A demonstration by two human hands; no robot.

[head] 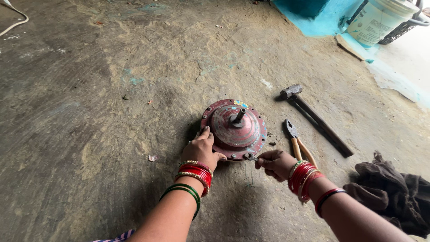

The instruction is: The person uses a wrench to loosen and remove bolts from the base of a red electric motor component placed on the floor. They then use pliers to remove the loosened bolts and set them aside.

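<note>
A round, dark red metal motor housing with a short shaft sticking up from its middle lies on the dirt floor. My left hand rests against its near left rim, fingers spread on the edge. My right hand is closed around a small metal tool whose tip meets the housing's near rim. Both wrists carry red and green bangles.
Pliers with pale handles lie just right of the housing. A hammer lies beyond them. A dark cloth is heaped at the right. A white bucket and a black crate stand at the top right by a turquoise wall base.
</note>
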